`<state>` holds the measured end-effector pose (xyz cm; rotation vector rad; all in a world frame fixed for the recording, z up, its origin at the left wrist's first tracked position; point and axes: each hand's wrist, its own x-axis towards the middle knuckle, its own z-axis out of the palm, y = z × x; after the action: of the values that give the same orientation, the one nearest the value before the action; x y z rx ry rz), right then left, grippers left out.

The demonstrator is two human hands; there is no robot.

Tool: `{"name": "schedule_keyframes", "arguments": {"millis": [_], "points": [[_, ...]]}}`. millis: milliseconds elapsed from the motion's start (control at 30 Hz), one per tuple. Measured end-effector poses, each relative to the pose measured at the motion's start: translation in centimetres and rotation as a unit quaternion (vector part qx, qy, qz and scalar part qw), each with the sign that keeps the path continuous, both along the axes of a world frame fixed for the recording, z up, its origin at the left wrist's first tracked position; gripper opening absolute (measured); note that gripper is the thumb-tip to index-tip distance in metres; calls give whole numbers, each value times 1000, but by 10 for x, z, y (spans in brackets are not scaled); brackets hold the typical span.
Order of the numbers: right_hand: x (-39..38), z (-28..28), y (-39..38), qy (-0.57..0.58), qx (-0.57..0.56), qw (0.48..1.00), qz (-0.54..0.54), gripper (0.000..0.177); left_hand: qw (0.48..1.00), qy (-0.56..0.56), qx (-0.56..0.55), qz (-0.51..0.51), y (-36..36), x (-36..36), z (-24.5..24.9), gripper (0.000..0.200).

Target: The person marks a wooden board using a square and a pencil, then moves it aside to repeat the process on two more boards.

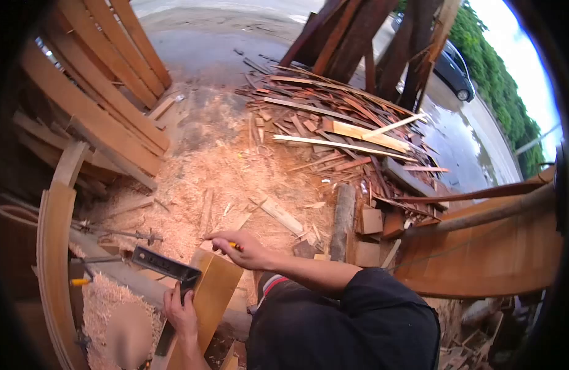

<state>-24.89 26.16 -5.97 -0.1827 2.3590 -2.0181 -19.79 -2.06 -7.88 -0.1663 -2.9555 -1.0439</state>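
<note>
A thick wooden beam lies below and in front of me, its far end pale. Against its left side and top is a dark metal square, one arm sticking out to the left. My left hand presses the square to the beam near the corner, fingers on the metal. Over the far end of the beam is my right hand, closed around a yellow and red pencil, whose tip is hidden.
Wood shavings cover the ground. A heap of scrap wood lies beyond. Planks lean at the left, a curved wooden panel is at the right, and a long clamp lies left of the square. A car stands far off.
</note>
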Motion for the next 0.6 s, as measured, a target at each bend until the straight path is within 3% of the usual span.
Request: {"name": "schedule_keyframes", "arguments": {"millis": [100,200,233,367,600], "points": [[11,-16,-10,-53,-29,998,-29,33,999,9,45,20,2,0,-12,38],[14,0,-16,-67,-9,996,-61,29,999,32,10,37,9,4,-5,37],[14,-26,-22,-45,-8,997,-68,29,998,41,-1,50,14,4,-3,36],[4,-29,-27,-71,1,995,-72,22,992,79,-69,68,11,7,-12,37],[21,-32,-42,-54,38,998,-6,30,991,70,-75,89,11,10,-16,41]]}}
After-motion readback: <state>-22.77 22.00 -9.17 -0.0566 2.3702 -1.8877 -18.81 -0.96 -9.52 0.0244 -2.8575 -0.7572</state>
